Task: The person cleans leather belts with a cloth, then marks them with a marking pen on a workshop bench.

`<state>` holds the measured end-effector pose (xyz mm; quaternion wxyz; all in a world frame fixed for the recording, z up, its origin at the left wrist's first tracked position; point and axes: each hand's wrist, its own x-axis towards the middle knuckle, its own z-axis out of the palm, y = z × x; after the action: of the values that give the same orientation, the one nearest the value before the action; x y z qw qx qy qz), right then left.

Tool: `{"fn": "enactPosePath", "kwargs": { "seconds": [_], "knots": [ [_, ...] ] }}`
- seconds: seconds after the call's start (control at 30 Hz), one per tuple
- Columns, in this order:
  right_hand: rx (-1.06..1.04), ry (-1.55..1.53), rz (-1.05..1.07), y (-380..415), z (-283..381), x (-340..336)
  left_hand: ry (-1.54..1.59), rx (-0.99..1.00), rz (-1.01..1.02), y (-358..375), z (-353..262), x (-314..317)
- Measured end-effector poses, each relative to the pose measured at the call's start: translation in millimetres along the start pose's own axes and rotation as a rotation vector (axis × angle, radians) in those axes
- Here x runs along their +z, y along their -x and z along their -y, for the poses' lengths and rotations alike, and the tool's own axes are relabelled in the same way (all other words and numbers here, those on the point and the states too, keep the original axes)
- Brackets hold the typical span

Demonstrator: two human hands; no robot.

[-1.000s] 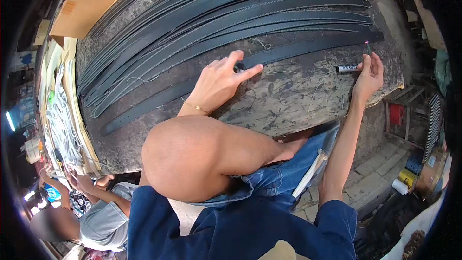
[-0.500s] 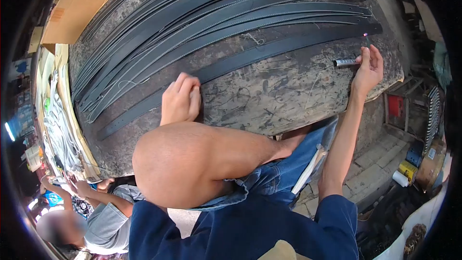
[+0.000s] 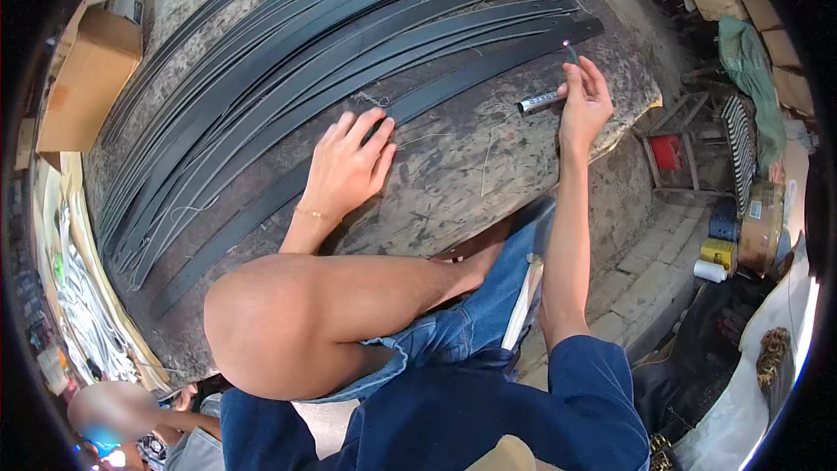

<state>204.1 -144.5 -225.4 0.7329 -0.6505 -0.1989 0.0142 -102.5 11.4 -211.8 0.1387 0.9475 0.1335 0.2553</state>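
Observation:
A long dark strap (image 3: 453,92) lies across the worn table nearest to me, its right end beside a small glowing tip. My right hand (image 3: 586,113) pinches a thin stick or cord (image 3: 572,52) that glows at its upper end, close to the strap. The same hand also holds a silver and black marker-like tube (image 3: 539,102), which points left. My left hand (image 3: 349,157) rests palm down over the middle of the strap with its fingers spread. Beyond them, many dark stitched straps (image 3: 288,52) lie in a curved bundle with loose threads.
A cardboard box (image 3: 91,78) stands at the upper left, above white cords (image 3: 91,296). My bent knee (image 3: 261,323) is against the table's near side. A co-worker (image 3: 118,423) is at the lower left. A stool with a red part (image 3: 667,153) stands at right.
The view has shifted right. My left hand has moved up along the strap and its fingers have spread. My right hand still holds the tube and the glowing stick near the strap's end.

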Motion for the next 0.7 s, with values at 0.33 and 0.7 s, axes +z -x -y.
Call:
{"fn": "enactPosePath", "kwargs": {
  "seconds": [0.33, 0.7],
  "knots": [
    [0.027, -0.044, -0.016, -0.2, 0.6, 0.8, -0.036, 0.006, -0.069, 4.5, -3.9, 8.5],
    [-0.016, -0.024, -0.212, -4.4, -9.8, -9.1, -0.127, -0.09, 0.053, 23.9, -0.8, -14.0]
  ]
}}
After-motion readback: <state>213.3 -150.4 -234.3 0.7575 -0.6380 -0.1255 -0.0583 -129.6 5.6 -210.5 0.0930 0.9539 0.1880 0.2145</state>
